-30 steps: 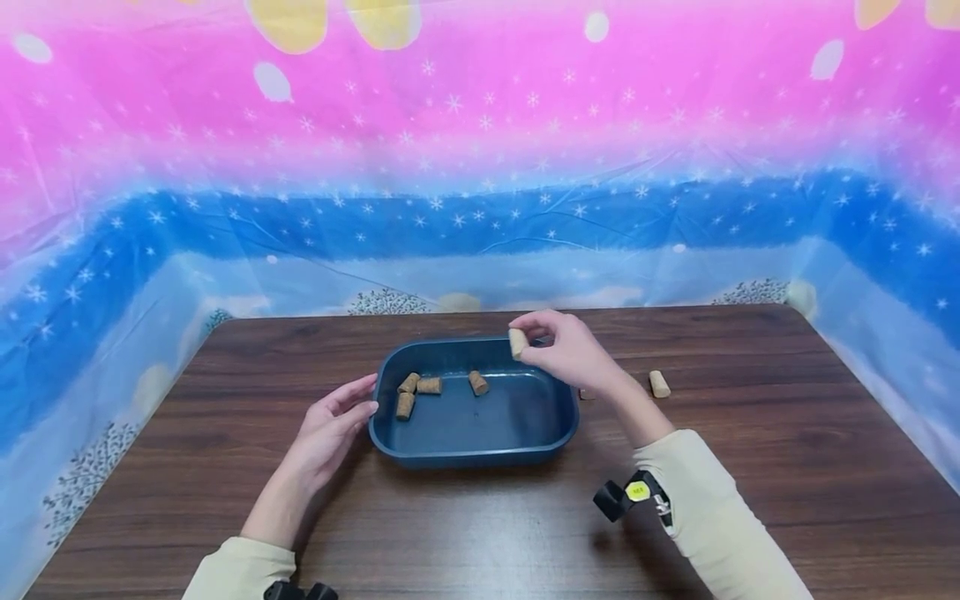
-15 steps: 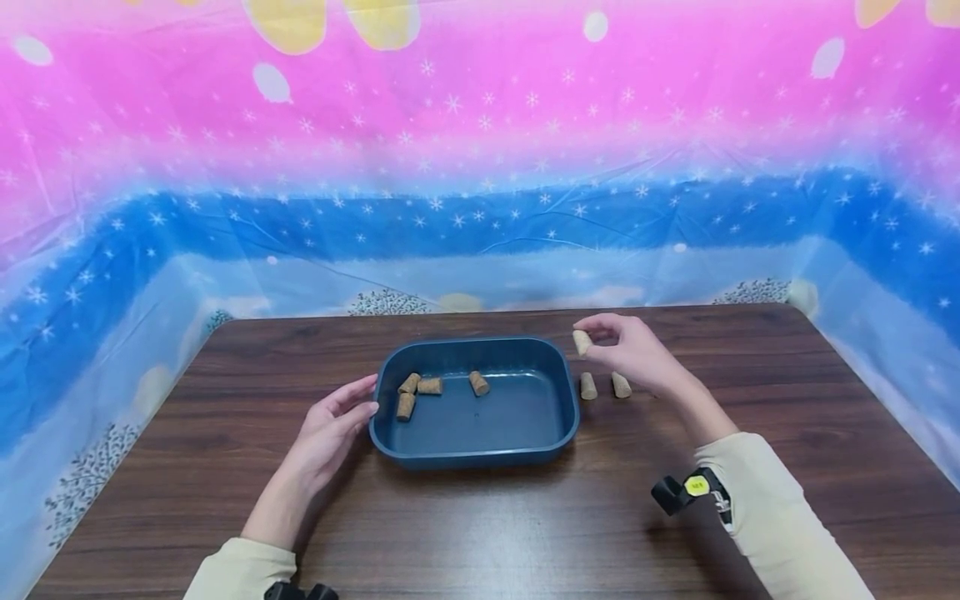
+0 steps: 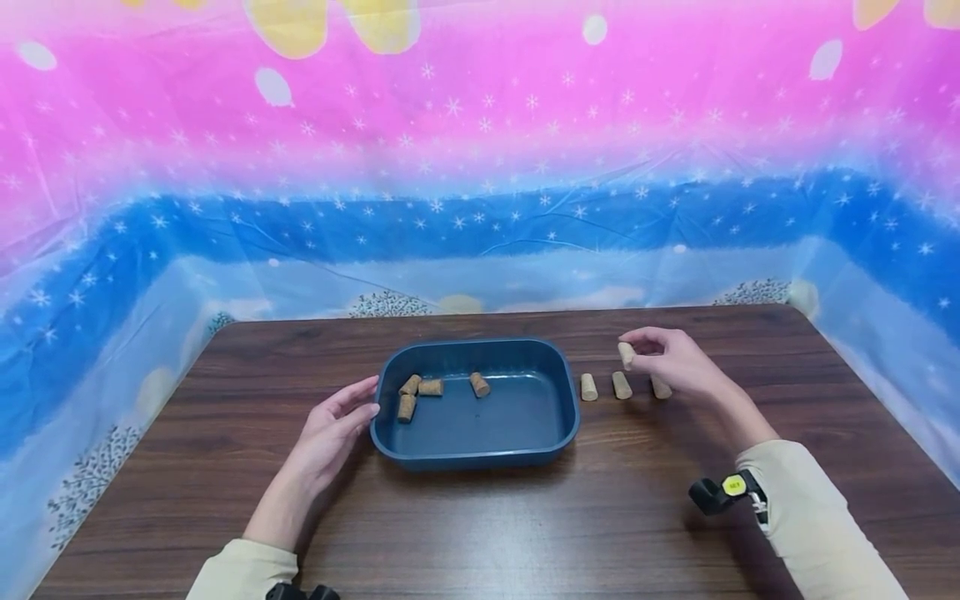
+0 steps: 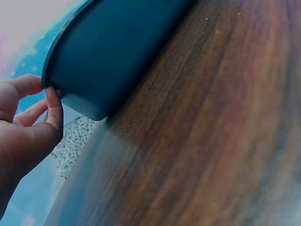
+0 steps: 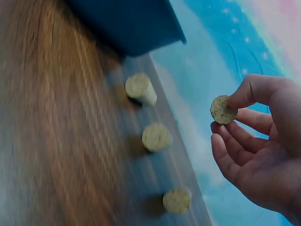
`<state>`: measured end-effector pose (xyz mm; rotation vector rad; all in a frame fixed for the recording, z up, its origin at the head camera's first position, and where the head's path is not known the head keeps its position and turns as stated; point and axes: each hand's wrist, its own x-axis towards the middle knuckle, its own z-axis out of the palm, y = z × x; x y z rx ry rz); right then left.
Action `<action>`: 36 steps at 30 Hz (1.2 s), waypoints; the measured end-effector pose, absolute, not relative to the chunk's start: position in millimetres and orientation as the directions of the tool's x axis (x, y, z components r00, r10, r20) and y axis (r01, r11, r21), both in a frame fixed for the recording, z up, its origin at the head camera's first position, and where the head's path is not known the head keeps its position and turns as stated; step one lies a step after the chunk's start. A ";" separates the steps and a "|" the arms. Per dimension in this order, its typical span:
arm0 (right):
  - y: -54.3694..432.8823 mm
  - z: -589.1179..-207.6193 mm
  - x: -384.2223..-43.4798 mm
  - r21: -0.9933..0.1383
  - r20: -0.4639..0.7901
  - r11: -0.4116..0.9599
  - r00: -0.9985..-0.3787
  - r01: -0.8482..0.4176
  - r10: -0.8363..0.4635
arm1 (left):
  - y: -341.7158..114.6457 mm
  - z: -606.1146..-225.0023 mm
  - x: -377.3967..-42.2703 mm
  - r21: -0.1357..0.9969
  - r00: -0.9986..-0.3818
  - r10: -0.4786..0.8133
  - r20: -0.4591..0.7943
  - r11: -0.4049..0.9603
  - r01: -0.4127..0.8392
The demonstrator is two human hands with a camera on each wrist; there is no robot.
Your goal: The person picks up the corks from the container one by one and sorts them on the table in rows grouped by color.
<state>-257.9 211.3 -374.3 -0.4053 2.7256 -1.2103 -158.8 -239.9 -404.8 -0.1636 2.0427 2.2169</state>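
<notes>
A dark blue plastic tub (image 3: 474,457) stands in the middle of the table. Several brown cork stoppers (image 3: 430,387) lie inside it, mostly toward its left end. At that end my left hand (image 3: 330,433) holds the rim between thumb and fingers, as the left wrist view shows up close. My right hand (image 3: 678,362) pinches a paler cork stopper (image 5: 223,109) between thumb and fingertips, raised above the table. Beneath it, three pale corks stand in a row right of the tub: a near one (image 3: 588,387), a middle one (image 3: 622,385), and one (image 3: 661,388) partly hidden by the hand.
The wooden table (image 3: 480,533) reaches back to a pink and blue snowflake cloth (image 3: 480,217) hung around its sides and rear. A black wrist camera (image 3: 716,493) sits on the right sleeve, close over the tabletop.
My right hand has moved rightward from over the tub to above the row of corks, still pinching its cork. Corks earlier behind the arm are uncovered. My left hand stays at the tub.
</notes>
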 end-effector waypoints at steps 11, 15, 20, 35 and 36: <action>250.9 -388.2 -255.3 -0.728 0.012 0.647 -0.948 -0.226 -0.318 | -239.6 -406.2 -158.6 0.985 -0.989 0.024 -0.149 -0.086 -0.151; 263.7 -391.4 -253.6 -0.714 0.015 0.661 -0.948 -0.232 -0.317 | -240.5 -405.8 -158.3 0.984 -0.988 0.029 -0.152 -0.085 -0.154; 275.9 -398.0 -255.5 -0.707 -0.003 0.676 -0.955 -0.209 -0.298 | -241.7 -405.3 -158.9 0.984 -0.987 0.034 -0.156 -0.082 -0.159; 311.0 -425.4 -260.2 -0.799 -0.059 0.592 -0.967 -0.103 -0.249 | -241.1 -407.7 -159.4 0.987 -0.990 0.023 -0.136 -0.085 -0.137; 312.4 -426.4 -259.9 -0.813 -0.059 0.574 -0.966 -0.100 -0.251 | -241.5 -407.4 -159.4 0.987 -0.990 0.023 -0.137 -0.085 -0.139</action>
